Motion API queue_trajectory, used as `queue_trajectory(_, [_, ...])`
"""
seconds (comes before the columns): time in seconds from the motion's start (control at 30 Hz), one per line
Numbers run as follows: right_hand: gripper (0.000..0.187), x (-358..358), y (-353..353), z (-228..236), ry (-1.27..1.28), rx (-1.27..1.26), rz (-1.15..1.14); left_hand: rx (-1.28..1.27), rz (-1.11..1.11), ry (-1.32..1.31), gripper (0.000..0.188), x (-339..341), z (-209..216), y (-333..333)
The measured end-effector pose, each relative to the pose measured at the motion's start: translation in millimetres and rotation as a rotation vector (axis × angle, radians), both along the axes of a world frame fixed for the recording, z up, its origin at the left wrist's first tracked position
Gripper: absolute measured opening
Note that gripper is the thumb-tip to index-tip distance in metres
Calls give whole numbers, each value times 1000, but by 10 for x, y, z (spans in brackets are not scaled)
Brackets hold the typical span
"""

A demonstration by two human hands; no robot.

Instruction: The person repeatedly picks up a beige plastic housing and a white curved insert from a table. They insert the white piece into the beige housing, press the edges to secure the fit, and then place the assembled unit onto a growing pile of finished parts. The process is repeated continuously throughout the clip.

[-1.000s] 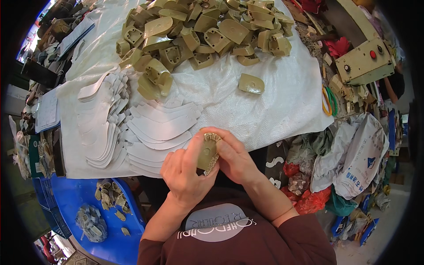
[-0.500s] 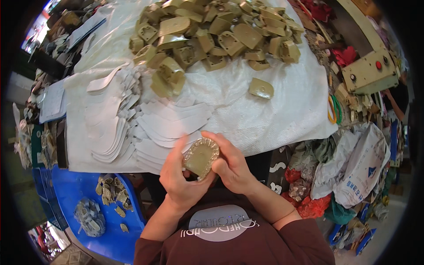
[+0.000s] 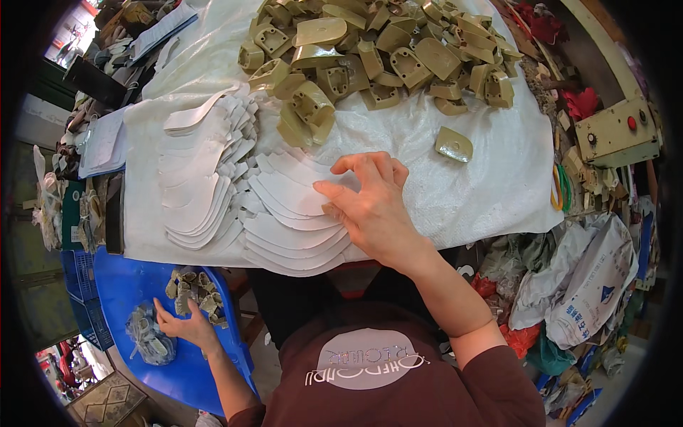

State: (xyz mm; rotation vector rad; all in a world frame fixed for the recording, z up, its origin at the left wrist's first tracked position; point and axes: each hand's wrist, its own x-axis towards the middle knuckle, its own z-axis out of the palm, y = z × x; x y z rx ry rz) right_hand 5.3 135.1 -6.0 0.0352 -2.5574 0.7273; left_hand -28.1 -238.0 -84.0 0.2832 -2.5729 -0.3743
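My right hand (image 3: 373, 206) is over the right-hand group of white curved strips (image 3: 292, 235), which lie fanned in overlapping layers. Its fingers are bent and apart, and I see nothing held between them; whether the fingertips touch a strip is unclear. To the lower left, my left hand (image 3: 186, 329) reaches over a blue plastic chair seat (image 3: 131, 274) with its fingers spread. It is beside a clear plastic bag (image 3: 151, 341) and several greyish-beige pieces (image 3: 210, 295). Another stack of white strips (image 3: 188, 185) lies further left on the table.
Olive-coloured shoe heels (image 3: 441, 57) are heaped at the table's far side. One loose heel (image 3: 454, 144) lies apart on the white woven sheet (image 3: 498, 192). A control box with a red button (image 3: 617, 133) stands at right, above white sacks (image 3: 590, 285). Papers (image 3: 105, 146) lie at left.
The olive heel with the crinkled edge has left both hands. My left hand has moved down left over the blue seat; my right hand has moved up onto the strips. The view has shifted.
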Motion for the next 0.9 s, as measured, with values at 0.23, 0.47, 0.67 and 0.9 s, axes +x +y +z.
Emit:
queue_trajectory(0.23, [5, -78, -32, -145, -83, 31, -15, 346, -858, 240, 30, -102, 710, 1369])
queue_trajectory(0.47, [10, 66, 150, -62, 17, -780, -19, 15, -1197, 91, 29, -230, 622, 2103])
queue_trajectory(0.67, [20, 352, 361, 91, 296, -530, 47, 157, -1284, -234, 49, -86, 946, 2067])
queue_trajectory(0.9, [19, 347, 340, 13, 212, -264, -112, 116, -1379, -190, 56, 35, 860, 2478])
